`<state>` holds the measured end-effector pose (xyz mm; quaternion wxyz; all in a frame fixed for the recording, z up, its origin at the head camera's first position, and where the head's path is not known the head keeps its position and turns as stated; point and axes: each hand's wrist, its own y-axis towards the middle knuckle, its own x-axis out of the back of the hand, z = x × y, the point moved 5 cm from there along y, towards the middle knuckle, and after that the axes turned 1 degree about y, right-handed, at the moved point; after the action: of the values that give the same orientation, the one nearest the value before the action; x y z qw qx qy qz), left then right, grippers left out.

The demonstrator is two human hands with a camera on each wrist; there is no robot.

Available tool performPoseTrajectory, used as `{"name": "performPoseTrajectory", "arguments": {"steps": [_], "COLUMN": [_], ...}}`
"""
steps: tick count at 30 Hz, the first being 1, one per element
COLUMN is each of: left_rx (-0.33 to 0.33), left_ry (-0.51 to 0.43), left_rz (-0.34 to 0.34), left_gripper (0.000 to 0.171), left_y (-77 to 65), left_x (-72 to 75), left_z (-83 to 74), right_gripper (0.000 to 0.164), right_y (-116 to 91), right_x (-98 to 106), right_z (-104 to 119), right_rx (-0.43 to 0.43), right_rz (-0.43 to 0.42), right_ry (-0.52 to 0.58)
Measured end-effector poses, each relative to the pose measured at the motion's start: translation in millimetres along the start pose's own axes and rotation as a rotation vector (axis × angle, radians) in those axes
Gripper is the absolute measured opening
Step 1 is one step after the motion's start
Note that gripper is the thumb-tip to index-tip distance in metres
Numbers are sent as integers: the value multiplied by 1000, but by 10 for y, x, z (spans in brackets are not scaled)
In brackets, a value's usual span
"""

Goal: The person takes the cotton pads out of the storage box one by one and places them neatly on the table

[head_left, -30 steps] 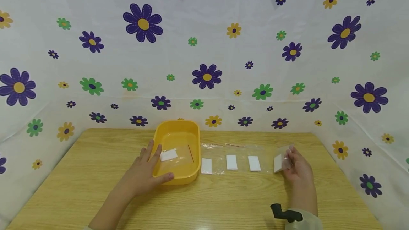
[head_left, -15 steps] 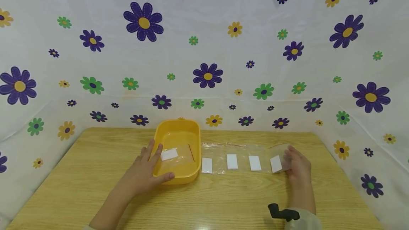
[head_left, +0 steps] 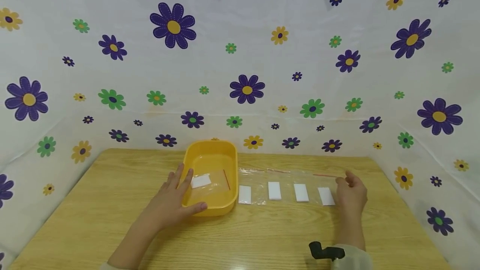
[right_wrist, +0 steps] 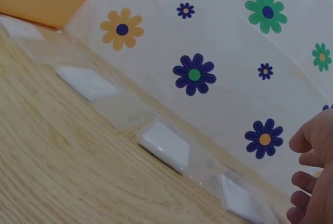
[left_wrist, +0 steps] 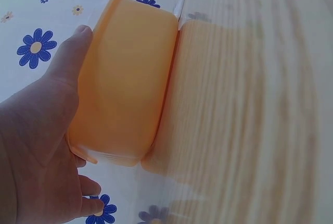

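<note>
My left hand (head_left: 165, 203) rests on the left and near rim of a yellow plastic basin (head_left: 222, 211), fingers spread and fairly straight. The left wrist view shows the thumb of this left hand (left_wrist: 44, 125) lying along the rim of the basin (left_wrist: 125, 78). Inside the basin lies a clear zip bag (head_left: 215, 179) with a white rectangular block in it. Several similar bags lie in a row to its right. Beside the rightmost bag (head_left: 326, 196) is my right hand (head_left: 351, 193), fingers loosely bent, with nothing seen between them. That bag lies flat, its right part hidden by the hand.
Three other bagged white blocks, the left one (head_left: 245, 195), the middle one (head_left: 274, 191) and the right one (head_left: 301, 193), lie between basin and right hand. Behind the wooden table (head_left: 262, 236) hangs a white flowered cloth (head_left: 210, 66). A black mount (head_left: 327, 251) sits on my right wrist.
My right hand has laid down the rightmost bag, which it held tilted up, and let it go. The bag now lies flat in the row. My left hand stays on the basin.
</note>
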<state>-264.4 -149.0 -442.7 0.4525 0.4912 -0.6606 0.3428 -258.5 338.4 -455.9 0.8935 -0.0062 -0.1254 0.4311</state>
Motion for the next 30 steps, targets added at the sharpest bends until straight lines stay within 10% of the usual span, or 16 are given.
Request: {"name": "performPoseTrajectory", "arguments": {"steps": [9, 19, 30], "left_rx": [-8, -16, 0], "left_ry": [-1, 6, 13], "left_rz": [-6, -9, -2], "left_gripper": [112, 112, 113], "left_y": [14, 12, 26], "left_x": [-19, -4, -8], "left_z": [16, 23, 41], "right_gripper": [51, 42, 35], "right_y": [-143, -622, -1120], "right_x": [-188, -1051, -1561], "right_z": [214, 540, 601], "right_rx": [3, 15, -64], "right_rz": [83, 453, 629], "right_ry": [149, 340, 513]}}
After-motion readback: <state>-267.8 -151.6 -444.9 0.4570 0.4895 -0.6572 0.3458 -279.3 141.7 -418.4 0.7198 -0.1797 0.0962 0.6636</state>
